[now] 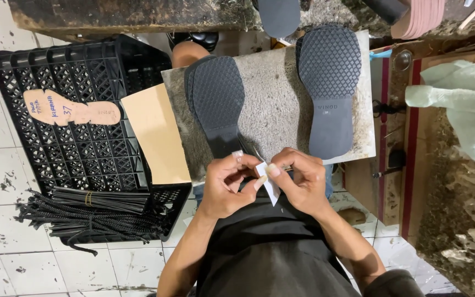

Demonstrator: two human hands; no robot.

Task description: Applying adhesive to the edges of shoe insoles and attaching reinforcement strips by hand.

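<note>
My left hand (227, 184) and my right hand (299, 180) meet over my lap, both pinching a small white strip of paper or tape (269, 186). Just beyond my fingers lies a grey stone slab (273, 104) resting on my knees. Two black rubber shoe soles lie on it, tread side up: the left sole (217, 103) reaches down to my left fingers, the right sole (329, 82) sits further right. A thin metal tool tip shows between my hands, mostly hidden.
A black plastic crate (78, 143) stands upside down at left, with a tan insole pattern (70, 109) and a tan card sheet (158, 135) on it. Bundles of black cord (92, 214) lie at its near edge. A dirty wooden bench (452, 165) with a pale plastic bag is at right.
</note>
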